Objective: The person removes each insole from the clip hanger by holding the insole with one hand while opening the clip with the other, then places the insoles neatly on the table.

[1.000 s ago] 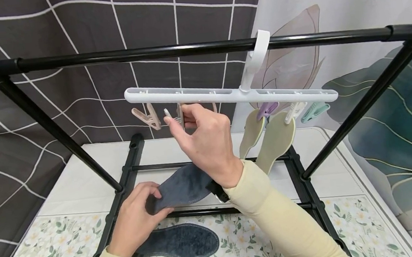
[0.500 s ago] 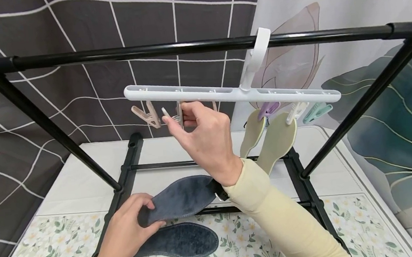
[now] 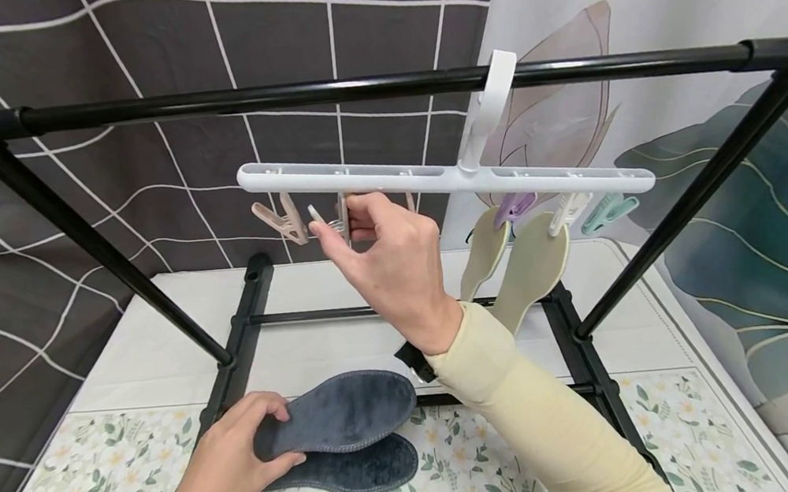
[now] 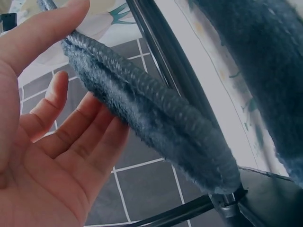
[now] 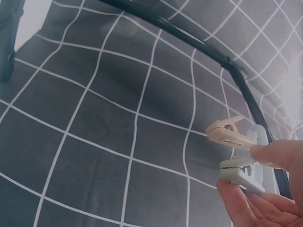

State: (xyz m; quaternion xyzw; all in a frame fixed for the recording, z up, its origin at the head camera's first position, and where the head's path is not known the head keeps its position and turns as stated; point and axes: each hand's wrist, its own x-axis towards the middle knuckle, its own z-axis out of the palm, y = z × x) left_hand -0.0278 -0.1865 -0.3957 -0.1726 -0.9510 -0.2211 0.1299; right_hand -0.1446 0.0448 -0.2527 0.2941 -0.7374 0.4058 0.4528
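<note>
Left hand (image 3: 225, 456): we are pinching the upper dark insole (image 3: 346, 411) by its left end, between thumb and fingers.
Beige clip (image 3: 283, 223): we are seeing it hanging from the white hanger (image 3: 359, 176).
Lower dark insole (image 3: 366, 474): it is lying on the floral cover (image 3: 113, 479), partly hidden behind the upper one.
Right hand (image 3: 396, 269): we are pinching a pale clip (image 5: 236, 176).
Green insoles (image 3: 535, 268): we are seeing both hanging from clips.
</note>
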